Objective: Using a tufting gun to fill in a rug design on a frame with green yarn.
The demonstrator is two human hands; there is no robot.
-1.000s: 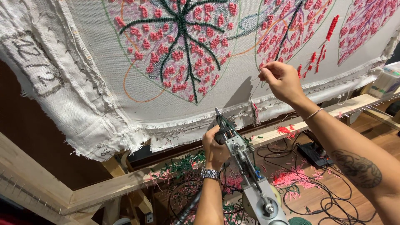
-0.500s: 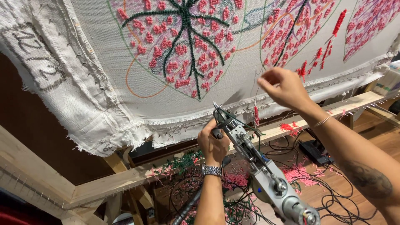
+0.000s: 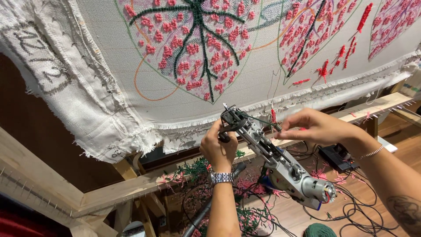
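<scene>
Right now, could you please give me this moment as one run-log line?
left hand: grips tufting gun | right hand: pinches at gun's side | tufted cloth: above

A pale wooden frame beam [image 3: 52, 186] with a row of small nails runs across the lower left of the frame, propped by slanted timber legs [image 3: 140, 204]. Behind it, at the left, the backdrop is dark brown. The brown wooden plank floor [image 3: 351, 210] fills the lower right, strewn with black cables [image 3: 364, 219] and pink and green yarn scraps [image 3: 250, 184]. Warm light falls from the right.
</scene>
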